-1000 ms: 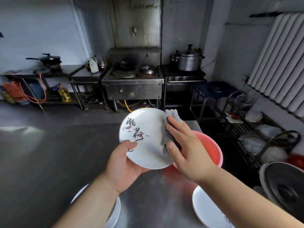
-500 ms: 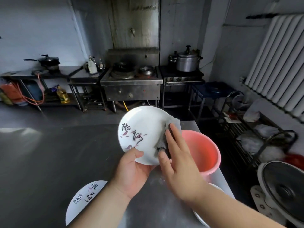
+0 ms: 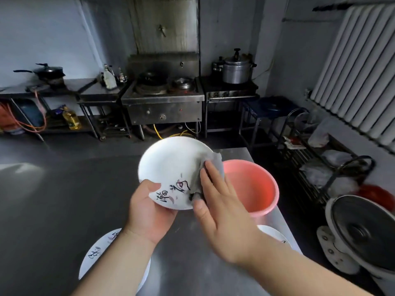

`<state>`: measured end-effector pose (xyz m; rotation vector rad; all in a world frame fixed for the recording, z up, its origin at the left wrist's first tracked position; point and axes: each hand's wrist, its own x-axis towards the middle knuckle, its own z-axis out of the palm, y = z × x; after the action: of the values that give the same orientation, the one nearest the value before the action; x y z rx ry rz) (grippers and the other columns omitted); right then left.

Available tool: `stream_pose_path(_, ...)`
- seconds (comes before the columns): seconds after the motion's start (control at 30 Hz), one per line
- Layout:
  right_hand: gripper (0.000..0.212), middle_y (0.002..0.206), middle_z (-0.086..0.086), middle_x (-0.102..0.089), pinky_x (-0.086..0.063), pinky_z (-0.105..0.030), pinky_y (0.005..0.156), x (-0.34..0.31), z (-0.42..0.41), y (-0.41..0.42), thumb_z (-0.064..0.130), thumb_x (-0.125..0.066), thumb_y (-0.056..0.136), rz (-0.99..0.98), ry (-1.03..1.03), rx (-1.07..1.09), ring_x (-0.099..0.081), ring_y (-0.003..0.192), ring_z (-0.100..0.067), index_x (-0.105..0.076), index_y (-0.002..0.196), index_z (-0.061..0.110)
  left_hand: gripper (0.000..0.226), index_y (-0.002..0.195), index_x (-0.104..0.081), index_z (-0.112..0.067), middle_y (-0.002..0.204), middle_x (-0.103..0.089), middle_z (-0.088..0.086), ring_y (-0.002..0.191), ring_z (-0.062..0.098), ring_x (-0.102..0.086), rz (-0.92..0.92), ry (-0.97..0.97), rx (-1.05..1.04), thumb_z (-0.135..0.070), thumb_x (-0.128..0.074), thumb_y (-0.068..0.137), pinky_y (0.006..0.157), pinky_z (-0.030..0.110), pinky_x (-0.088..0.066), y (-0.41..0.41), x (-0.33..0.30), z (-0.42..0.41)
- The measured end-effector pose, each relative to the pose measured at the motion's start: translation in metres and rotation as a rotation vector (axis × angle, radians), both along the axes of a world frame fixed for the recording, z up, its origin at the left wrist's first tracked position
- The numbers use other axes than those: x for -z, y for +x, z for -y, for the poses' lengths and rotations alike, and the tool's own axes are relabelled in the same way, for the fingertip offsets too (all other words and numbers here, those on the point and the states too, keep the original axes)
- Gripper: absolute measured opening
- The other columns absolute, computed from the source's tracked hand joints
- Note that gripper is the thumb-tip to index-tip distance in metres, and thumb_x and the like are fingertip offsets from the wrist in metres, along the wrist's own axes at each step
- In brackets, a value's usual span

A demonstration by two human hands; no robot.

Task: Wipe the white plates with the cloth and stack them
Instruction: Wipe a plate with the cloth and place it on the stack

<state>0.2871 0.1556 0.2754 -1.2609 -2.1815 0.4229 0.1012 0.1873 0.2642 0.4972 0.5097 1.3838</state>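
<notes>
One white plate [image 3: 171, 165], tilted above the steel table [image 3: 53, 199], gripped at its 7 o'clock rim by the left hand [image 3: 149, 212], thumb on its face. Right hand [image 3: 224, 214], fingers straight, presses a grey cloth [image 3: 203, 174] against the plate's 3 o'clock edge. Pink basin [image 3: 252, 189] just beyond. Two more plates lie below: one at 7 o'clock [image 3: 96, 255], one at 5 o'clock [image 3: 273, 233].

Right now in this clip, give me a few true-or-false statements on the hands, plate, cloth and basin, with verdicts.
1. The left hand holds the white plate by its lower edge. True.
2. The right hand presses a grey cloth against the plate. True.
3. The pink basin is left of the plate. False: it sits to the right.
4. The held plate lies flat on the steel table. False: it is lifted and tilted.
5. Another plate lies under the left forearm. True.
</notes>
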Motion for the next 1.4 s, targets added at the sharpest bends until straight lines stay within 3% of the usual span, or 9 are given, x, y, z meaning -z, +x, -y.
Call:
stream_pose_path(0.4, 0.09, 0.173, 0.013, 0.021, 0.003, -0.032, 0.13, 0.016, 0.011, 0.001, 0.078, -0.014, 0.1, -0.022, -0.038, 0.032, 0.02, 0.16, -0.013, 0.004, 0.168, 0.023, 0.051, 0.111, -0.081, -0.003, 0.125, -0.072, 0.025, 0.111, 0.037, -0.074, -0.012, -0.015, 0.034, -0.017, -0.051, 0.072, 0.081, 0.041, -0.064, 0.033, -0.001, 0.002)
stream_pose_path(0.53, 0.079, 0.168, 0.035, 0.002, -0.006, -0.019, 0.126, 0.025, 0.013, 0.014, 0.074, -0.028, 0.102, -0.279, -0.069, 0.077, 0.0, 0.157, 0.007, -0.019, 0.166, 0.029, 0.056, 0.123, -0.075, -0.003, 0.135, -0.066, 0.028, 0.118, 0.042, -0.07, -0.029, -0.031, 0.09, -0.017, -0.051, 0.075, 0.085, 0.047, -0.062, 0.031, 0.002, 0.01)
stream_pose_path(0.67, 0.057, 0.161, 0.021, -0.032, -0.028, -0.021, 0.121, 0.002, -0.036, 0.043, 0.029, -0.051, 0.106, -0.283, -0.012, 0.193, -0.029, 0.147, 0.007, -0.034, 0.16, 0.023, 0.047, 0.134, -0.069, -0.009, 0.144, -0.062, 0.024, 0.13, 0.041, -0.062, -0.053, -0.039, 0.131, -0.032, -0.056, 0.096, 0.096, 0.053, -0.057, 0.036, 0.002, 0.014)
stream_pose_path(0.73, 0.048, 0.126, 0.028, -0.057, -0.047, -0.018, 0.1, -0.002, -0.053, 0.056, 0.022, -0.053, 0.103, -0.247, -0.073, 0.245, -0.053, 0.118, 0.011, -0.043, 0.15, 0.03, 0.054, 0.132, -0.072, -0.015, 0.143, -0.064, 0.02, 0.131, 0.039, -0.063, -0.098, -0.123, 0.105, -0.054, -0.049, 0.103, 0.094, 0.054, -0.059, 0.036, 0.001, 0.011)
stream_pose_path(0.83, 0.007, 0.073, 0.021, -0.062, -0.053, -0.026, 0.065, 0.004, -0.06, 0.069, 0.028, -0.051, 0.101, -0.138, -0.134, 0.313, -0.06, 0.067, 0.0, -0.056, 0.097, 0.032, 0.076, 0.137, -0.069, -0.021, 0.139, -0.068, 0.015, 0.125, 0.035, -0.068, -0.242, -0.248, 0.09, -0.075, -0.038, 0.094, 0.086, 0.052, -0.062, 0.026, 0.002, 0.006)
stream_pose_path(0.93, 0.03, 0.061, 0.005, -0.062, -0.053, -0.043, 0.06, 0.011, -0.057, 0.078, 0.039, -0.048, 0.102, -0.107, -0.35, 0.33, -0.058, 0.05, -0.014, -0.053, 0.077, 0.023, 0.077, 0.13, -0.066, -0.019, 0.121, -0.077, 0.014, 0.106, 0.037, -0.076, -0.49, -0.392, 0.064, -0.08, -0.037, 0.093, 0.077, 0.055, -0.063, 0.018, 0.007, 0.004)
stream_pose_path(1.07, 0.043, 0.051, 0.001, -0.066, -0.056, -0.038, 0.075, 0.01, -0.057, 0.083, 0.044, -0.044, 0.105, -0.033, -0.725, 0.294, -0.065, 0.052, -0.018, -0.071, 0.088, 0.017, 0.056, 0.116, -0.063, -0.016, 0.102, -0.076, 0.017, 0.084, 0.035, -0.076, -0.938, -0.493, -0.052, -0.064, -0.036, 0.106, 0.059, 0.044, -0.061, 0.022, 0.015, 0.0)
stream_pose_path(1.23, 0.02, 0.081, -0.004, -0.065, -0.06, -0.041, 0.085, 0.014, -0.066, 0.072, 0.025, -0.049, 0.103, -0.042, -0.726, 0.357, -0.063, 0.079, -0.026, -0.065, 0.094, 0.017, 0.045, 0.091, -0.056, -0.016, 0.082, -0.057, 0.005, 0.067, 0.022, -0.057, -1.322, -0.311, -0.193, -0.046, -0.029, 0.109, 0.049, 0.027, -0.048, 0.02, 0.02, -0.013)
stream_pose_path(1.4, 0.024, 0.074, 0.014, -0.062, -0.054, -0.041, 0.069, 0.009, -0.049, 0.048, 0.033, -0.043, 0.106, -0.638, -0.46, 0.448, -0.06, 0.079, -0.023, -0.062, 0.091, 0.036, 0.089, 0.125, -0.065, -0.03, 0.119, -0.076, 0.01, 0.108, 0.038, -0.072, -0.755, -0.527, 0.083, -0.093, -0.014, 0.088, 0.094, 0.064, -0.057, 0.029, 0.002, -0.019)
